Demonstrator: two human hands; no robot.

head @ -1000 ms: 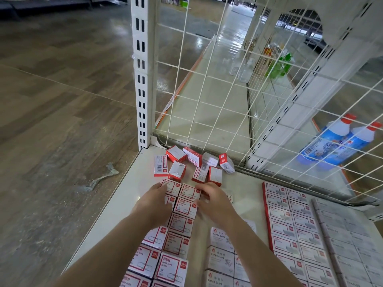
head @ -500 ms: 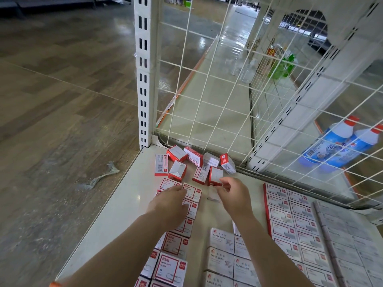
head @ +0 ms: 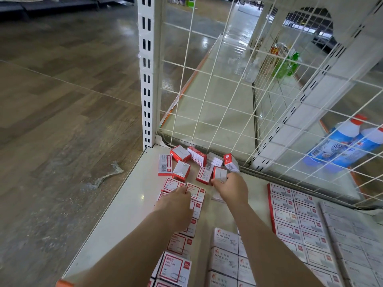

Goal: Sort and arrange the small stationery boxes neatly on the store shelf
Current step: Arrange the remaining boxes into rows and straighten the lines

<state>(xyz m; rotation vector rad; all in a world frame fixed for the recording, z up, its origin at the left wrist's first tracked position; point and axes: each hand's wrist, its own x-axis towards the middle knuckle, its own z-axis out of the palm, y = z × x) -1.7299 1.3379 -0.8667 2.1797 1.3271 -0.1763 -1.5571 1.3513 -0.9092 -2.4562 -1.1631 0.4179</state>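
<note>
Several small red-and-white paper-clip boxes lie jumbled at the back left corner of the cream shelf. In front of them, a double row of the same boxes runs toward me. My left hand rests flat on that row, fingers on its far boxes. My right hand has reached into the jumble and pinches a loose red box by its near edge.
White paper-clip boxes sit in a block near the front, and a wide grid of boxes fills the right. A wire mesh back panel and slotted upright close off the corner. Blue bottles lie behind the mesh.
My right hand moved forward from the row to the jumbled boxes and took hold of one. My left hand slid slightly forward along the left row.
</note>
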